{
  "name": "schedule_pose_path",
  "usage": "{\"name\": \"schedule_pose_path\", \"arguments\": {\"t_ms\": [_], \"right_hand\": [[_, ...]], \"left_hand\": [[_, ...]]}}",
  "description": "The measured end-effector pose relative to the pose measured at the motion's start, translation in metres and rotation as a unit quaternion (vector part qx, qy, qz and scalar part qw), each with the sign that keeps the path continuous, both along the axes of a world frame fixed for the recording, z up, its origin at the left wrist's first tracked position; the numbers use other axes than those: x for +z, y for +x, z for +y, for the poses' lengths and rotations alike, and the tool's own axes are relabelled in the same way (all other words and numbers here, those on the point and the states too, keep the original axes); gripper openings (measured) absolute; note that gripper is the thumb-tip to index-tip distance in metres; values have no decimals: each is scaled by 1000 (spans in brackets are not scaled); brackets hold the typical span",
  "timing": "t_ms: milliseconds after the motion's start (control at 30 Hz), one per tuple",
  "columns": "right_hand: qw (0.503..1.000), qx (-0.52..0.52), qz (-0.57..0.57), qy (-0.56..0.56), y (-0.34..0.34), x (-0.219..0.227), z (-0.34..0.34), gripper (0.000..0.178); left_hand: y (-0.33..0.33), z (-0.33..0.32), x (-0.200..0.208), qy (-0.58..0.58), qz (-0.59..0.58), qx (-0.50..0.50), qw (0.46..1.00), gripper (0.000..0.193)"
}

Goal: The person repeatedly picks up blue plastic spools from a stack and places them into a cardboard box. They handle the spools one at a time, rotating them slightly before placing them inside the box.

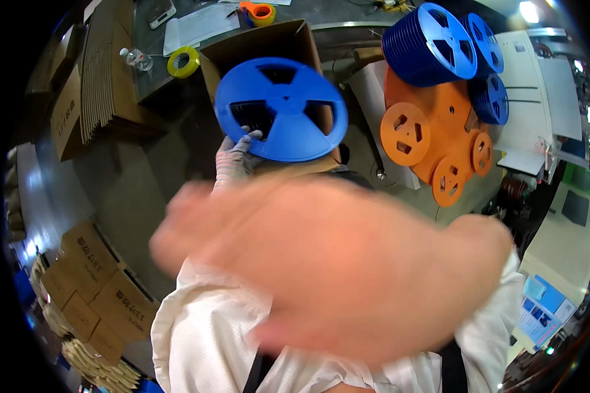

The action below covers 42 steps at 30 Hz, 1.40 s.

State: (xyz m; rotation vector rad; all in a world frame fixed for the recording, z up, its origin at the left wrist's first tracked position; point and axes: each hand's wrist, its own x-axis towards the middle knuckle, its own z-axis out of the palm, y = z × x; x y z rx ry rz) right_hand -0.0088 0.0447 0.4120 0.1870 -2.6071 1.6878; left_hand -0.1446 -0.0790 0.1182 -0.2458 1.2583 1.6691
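Observation:
My left hand (234,160), in a pale striped glove, holds a blue plastic reel (288,98) by its lower left edge. Some fingertips reach into one of the reel's cut-out windows. Dark ridged layers show through that window; whether they are more reels, I cannot tell. The reel lies across the opening of a cardboard box (301,40) and hides most of its inside. Bare and badly blurred, my right hand (321,262) fills the lower middle, close in front of my chest. Its fingers are smeared, and nothing held shows.
An orange stand (432,98) with round discs carries stacks of blue reels (432,42) on the right. Flattened cartons (105,72) stand at left. Yellow tape (183,61), a bottle (136,59) and papers (200,29) lie on the dark table. Closed boxes (95,295) stand lower left.

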Motion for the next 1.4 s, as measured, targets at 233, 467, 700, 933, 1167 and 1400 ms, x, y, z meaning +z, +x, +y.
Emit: {"name": "schedule_pose_path", "arguments": {"t_ms": [233,467,700,933,1167,1400], "right_hand": [[993,63,-21,93,-22,33,-49,44],[987,141,-27,79,-37,11,-52,50],[991,92,-99,8,-17,6,-12,56],[870,-281,-304,-267,83,-128,97,51],[659,-581,-299,-371,215,-215,181,42],[663,-539,-374,-361,230,-270,247,39]], "left_hand": [[-4,-44,-45,-64,25,68,995,32],[-11,-54,-63,-133,76,34,988,40],[-18,29,-84,-114,116,-67,984,38],[-27,116,-174,-214,318,-151,911,29],[-35,190,-206,-336,375,-212,837,30],[-24,230,-207,-402,373,-295,783,39]]}}
